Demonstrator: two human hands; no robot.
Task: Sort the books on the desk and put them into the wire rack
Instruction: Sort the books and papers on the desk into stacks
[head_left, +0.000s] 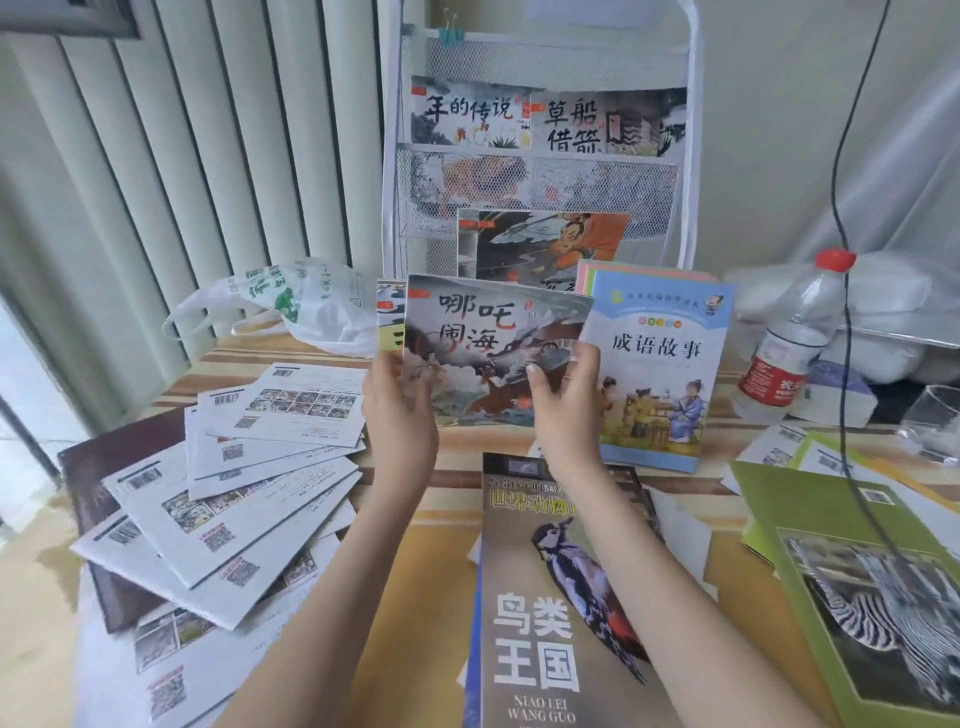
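While both hands pinch lower corners — picture book upright between grips.

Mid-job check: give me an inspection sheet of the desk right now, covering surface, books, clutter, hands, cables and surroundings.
Surface: striped desk, largely covered.
Job's things: picture book held up by both hands; wire rack behind it holds books in two tiers; blue book stands upright beside it; bird book and zebra book lie flat; white booklets fanned out at left.
Clutter: plastic bag, water bottle, glass.
Hands: left hand and right hand grip the picture book.
Cables: black cable hangs across the right side.
Surroundings: vertical blinds at left.
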